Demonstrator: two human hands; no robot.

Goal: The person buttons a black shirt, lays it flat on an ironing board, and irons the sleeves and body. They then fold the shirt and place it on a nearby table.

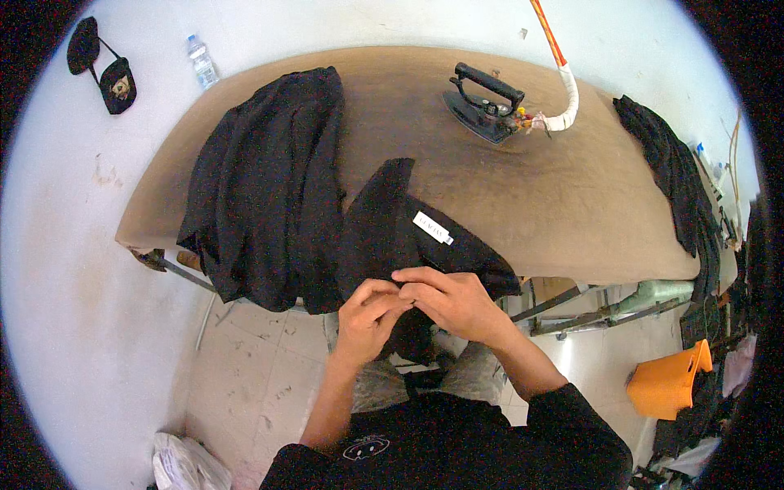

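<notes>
A black garment (pixel 380 226) with a white neck label (pixel 432 227) lies at the near edge of the ironing table (pixel 551 202), its lower part hanging over. My left hand (pixel 370 318) and my right hand (pixel 450 300) meet at this edge, fingertips pinched together on the dark cloth. What exactly lies between the fingertips is too small to tell. Left of them, more black cloth (pixel 263 190) is spread in folds and drapes over the table edge. Beyond the labelled garment, an electric iron (pixel 487 101) with a black handle rests on the brown table cover.
A white-wrapped cord (pixel 572 98) rises from the iron. Another black garment (pixel 667 165) hangs over the table's right end. A plastic bottle (pixel 202 61) and black slippers (pixel 117 86) are at the upper left. An orange basket (pixel 664 383) stands lower right, plastic bags (pixel 187 462) lower left.
</notes>
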